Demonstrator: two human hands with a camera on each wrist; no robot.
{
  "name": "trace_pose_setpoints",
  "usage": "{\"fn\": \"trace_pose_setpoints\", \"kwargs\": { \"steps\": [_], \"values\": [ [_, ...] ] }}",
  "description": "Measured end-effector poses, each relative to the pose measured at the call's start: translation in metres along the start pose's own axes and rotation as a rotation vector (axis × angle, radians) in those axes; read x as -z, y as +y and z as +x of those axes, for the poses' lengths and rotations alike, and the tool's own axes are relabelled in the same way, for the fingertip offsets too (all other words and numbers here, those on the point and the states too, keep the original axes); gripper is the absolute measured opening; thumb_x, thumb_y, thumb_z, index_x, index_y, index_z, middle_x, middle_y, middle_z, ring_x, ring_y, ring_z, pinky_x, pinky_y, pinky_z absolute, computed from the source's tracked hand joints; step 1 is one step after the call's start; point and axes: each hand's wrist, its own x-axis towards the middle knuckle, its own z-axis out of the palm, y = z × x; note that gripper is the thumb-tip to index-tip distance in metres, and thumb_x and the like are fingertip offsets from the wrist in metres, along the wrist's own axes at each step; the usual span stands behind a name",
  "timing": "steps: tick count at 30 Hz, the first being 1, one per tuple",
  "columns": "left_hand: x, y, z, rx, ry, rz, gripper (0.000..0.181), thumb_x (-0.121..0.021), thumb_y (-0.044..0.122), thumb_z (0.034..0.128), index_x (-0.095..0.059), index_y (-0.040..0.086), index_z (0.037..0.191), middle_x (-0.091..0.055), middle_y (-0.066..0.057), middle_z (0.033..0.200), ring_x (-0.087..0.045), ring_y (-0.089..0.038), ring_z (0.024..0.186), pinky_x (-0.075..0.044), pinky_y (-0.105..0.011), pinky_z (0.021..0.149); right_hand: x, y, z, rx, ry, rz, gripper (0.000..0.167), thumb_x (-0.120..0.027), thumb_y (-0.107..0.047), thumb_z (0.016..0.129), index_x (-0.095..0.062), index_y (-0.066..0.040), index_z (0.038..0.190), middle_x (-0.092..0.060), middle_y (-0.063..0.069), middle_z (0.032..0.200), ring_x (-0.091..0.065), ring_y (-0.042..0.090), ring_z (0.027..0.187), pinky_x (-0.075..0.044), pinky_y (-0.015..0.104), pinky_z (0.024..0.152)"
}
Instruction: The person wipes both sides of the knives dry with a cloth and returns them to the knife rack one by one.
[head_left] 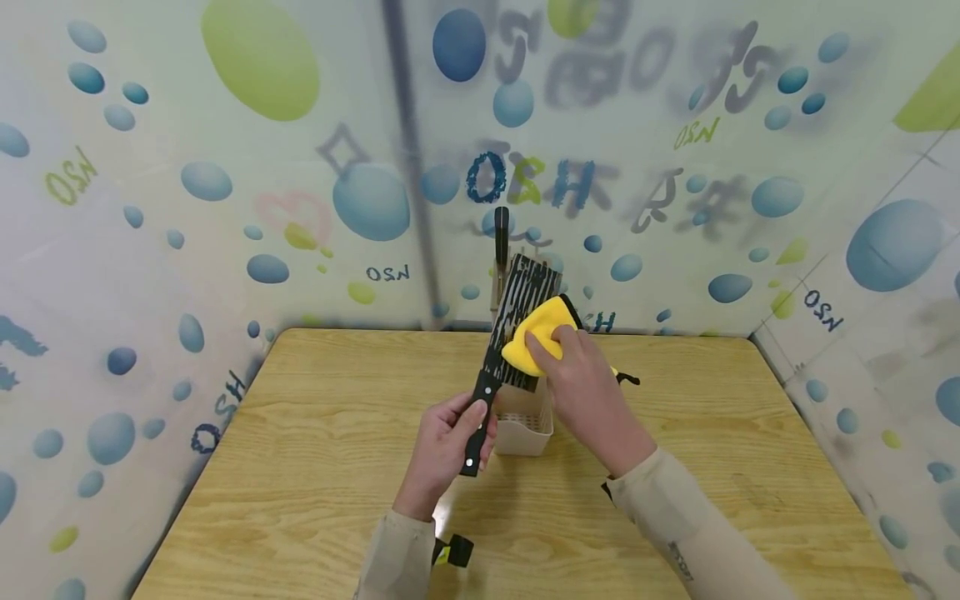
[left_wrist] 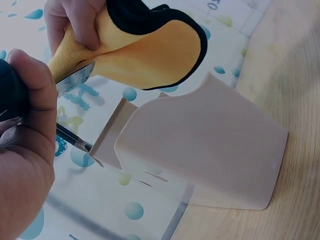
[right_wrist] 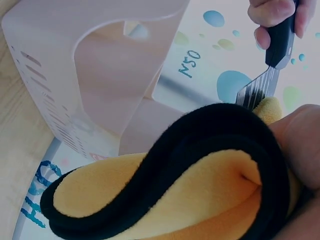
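Note:
My left hand (head_left: 442, 446) grips the black riveted handle of a cleaver (head_left: 482, 421), whose broad blade points up and away, tilted right. Dark and light stripes run along that blade. In my right hand (head_left: 588, 392), a folded yellow cloth (head_left: 542, 329) with black edging is pinched against the blade. The left wrist view shows the cloth (left_wrist: 150, 55) wrapping over part of the blade (left_wrist: 77, 79). Behind the cleaver stands a pale beige knife holder (head_left: 522, 440), partly hidden by it. Another black-handled utensil (head_left: 502, 237) sticks up from the holder.
The holder stands on a wood-grain table (head_left: 337, 408), near its back edge. Walls (head_left: 637, 167) printed with blue and green drops rise close behind and on both sides. A black strap end (head_left: 454, 551) hangs by the left wrist.

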Motion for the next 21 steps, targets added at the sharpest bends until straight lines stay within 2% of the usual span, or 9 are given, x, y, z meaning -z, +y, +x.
{"fn": "trace_pose_setpoints", "kwargs": {
  "steps": [12, 21],
  "values": [
    [0.0, 0.0, 0.002, 0.003, 0.019, 0.005, 0.033, -0.053, 0.023, 0.1097, -0.059, -0.009, 0.11, -0.061, -0.005, 0.08, -0.056, -0.011, 0.057, -0.052, -0.023, 0.05, -0.001, -0.006, -0.009, 0.004, -0.002, -0.002, 0.055, -0.079, 0.006, 0.082, -0.068, -0.007, 0.134, -0.058, 0.024, 0.116, -0.06, 0.037, 0.094, -0.058, 0.044, 0.089],
    [0.0, 0.0, 0.001, 0.004, 0.015, 0.014, 0.033, -0.053, 0.023, 0.1096, -0.06, -0.009, 0.107, -0.061, -0.005, 0.079, -0.056, -0.011, 0.056, -0.052, -0.023, 0.049, 0.0, -0.008, -0.014, 0.013, 0.009, 0.018, 0.051, -0.076, 0.007, 0.085, -0.068, -0.005, 0.133, -0.057, 0.026, 0.128, -0.061, 0.042, 0.106, -0.057, 0.05, 0.095]
  ]
}}
